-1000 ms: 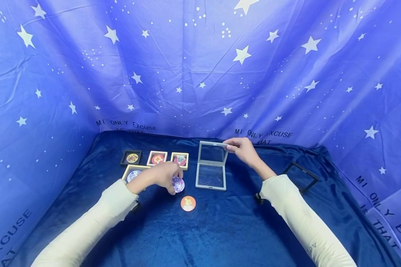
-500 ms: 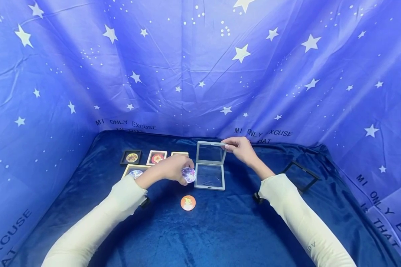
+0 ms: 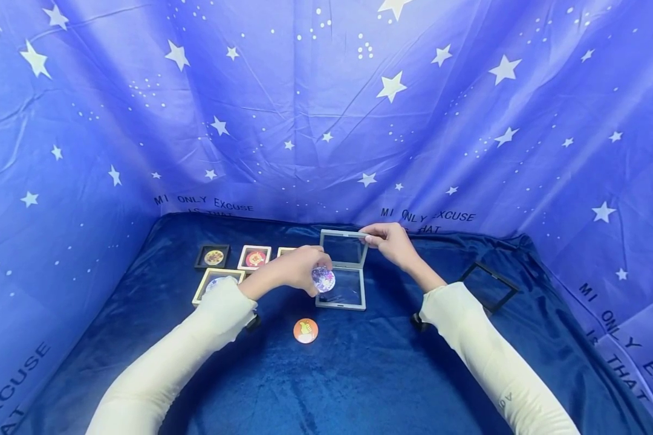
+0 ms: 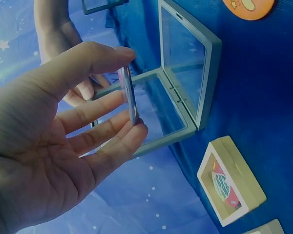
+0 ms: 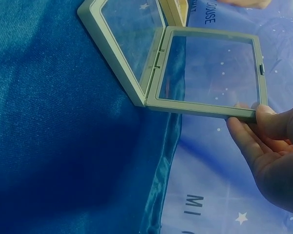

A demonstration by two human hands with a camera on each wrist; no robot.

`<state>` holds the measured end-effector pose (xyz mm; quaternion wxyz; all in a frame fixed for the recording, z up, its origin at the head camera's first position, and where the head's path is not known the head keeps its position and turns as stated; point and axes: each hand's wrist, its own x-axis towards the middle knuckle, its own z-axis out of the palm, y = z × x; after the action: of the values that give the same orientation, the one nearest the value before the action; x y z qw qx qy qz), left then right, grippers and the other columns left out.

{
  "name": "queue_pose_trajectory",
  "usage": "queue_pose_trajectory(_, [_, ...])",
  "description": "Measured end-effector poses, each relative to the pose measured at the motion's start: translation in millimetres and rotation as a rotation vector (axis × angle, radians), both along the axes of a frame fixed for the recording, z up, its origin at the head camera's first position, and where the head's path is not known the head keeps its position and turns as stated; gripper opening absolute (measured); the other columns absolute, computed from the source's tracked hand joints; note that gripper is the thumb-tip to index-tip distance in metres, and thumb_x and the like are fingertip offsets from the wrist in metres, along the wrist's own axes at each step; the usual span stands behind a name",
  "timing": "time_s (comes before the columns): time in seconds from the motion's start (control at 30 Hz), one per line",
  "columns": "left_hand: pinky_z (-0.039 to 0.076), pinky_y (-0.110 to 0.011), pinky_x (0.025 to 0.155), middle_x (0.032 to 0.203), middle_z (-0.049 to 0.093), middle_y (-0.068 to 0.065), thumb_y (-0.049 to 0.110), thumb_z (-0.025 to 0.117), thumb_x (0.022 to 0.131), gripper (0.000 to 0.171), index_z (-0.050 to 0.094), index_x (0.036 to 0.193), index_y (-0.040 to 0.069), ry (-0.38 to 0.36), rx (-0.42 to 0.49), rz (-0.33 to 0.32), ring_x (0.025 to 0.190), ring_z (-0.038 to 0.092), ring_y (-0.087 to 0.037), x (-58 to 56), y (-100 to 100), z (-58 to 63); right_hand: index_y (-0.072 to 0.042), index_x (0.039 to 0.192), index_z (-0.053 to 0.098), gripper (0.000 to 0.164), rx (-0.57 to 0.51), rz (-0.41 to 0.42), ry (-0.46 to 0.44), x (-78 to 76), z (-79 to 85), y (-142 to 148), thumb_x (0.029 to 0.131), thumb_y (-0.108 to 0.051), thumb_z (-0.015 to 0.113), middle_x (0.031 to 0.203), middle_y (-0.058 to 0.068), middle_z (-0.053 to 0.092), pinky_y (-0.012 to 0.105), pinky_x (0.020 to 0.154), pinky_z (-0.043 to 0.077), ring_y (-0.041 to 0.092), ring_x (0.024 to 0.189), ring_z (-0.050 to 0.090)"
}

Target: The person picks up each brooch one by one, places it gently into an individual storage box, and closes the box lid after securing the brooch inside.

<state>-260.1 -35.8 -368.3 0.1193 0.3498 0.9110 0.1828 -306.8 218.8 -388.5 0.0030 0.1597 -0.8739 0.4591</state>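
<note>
My left hand [image 3: 299, 270] holds a round purple-and-white button badge [image 3: 324, 280] by its edge, over the left side of a grey display case [image 3: 362, 291]. The left wrist view shows the badge [image 4: 129, 95] edge-on between thumb and fingers. The case stands unfolded, one clear-film half flat on the cloth and the other raised at the hinge. My right hand [image 3: 394, 244] pinches the raised half's upper right corner; in the right wrist view the thumb and fingers grip the frame's corner [image 5: 249, 114]. An orange badge with a thumbs-up picture [image 3: 306, 331] lies nearer me.
To the left sit a black case [image 3: 200, 264] with a yellow badge, a white case [image 3: 243, 263] with a red one, and two gold-edged cases, the larger gold case [image 3: 197, 296] partly behind my sleeve. A black frame [image 3: 490, 275] stands at the right. Starry curtains surround the blue cloth [image 3: 348, 374].
My left hand has carried the purple badge rightward and away from me, from beside the gold cases to over the grey case. The right hand keeps its grip on the raised half.
</note>
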Motion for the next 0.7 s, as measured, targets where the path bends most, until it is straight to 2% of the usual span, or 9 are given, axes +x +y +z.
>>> queue_pose_trajectory(0.4, [0.053, -0.039, 0.099, 0.120, 0.066, -0.010, 0.008, 0.090, 0.073, 0.054, 0.070, 0.123, 0.006, -0.001, -0.014, -0.008, 0.108, 0.062, -0.025, -12.9, 21.4, -8.4, 0.004, 0.118, 0.072, 0.022, 0.025, 0.000, -0.002, -0.6, 1.9, -0.4, 0.100, 0.000, 0.060, 0.112, 0.023, 0.074, 0.043, 0.092, 0.059, 0.036, 0.105, 0.072])
queue_pose_trajectory(0.7, [0.053, -0.038, 0.098, 0.123, 0.065, -0.010, 0.010, 0.089, 0.076, 0.055, 0.068, 0.127, 0.005, -0.014, -0.030, -0.017, 0.111, 0.062, -0.024, -19.5, 33.5, -13.9, 0.005, 0.116, 0.073, 0.021, 0.023, -0.011, -0.003, -0.9, 2.5, -0.2, 0.099, 0.001, 0.061, 0.109, 0.024, 0.075, 0.042, 0.091, 0.059, 0.037, 0.104, 0.072])
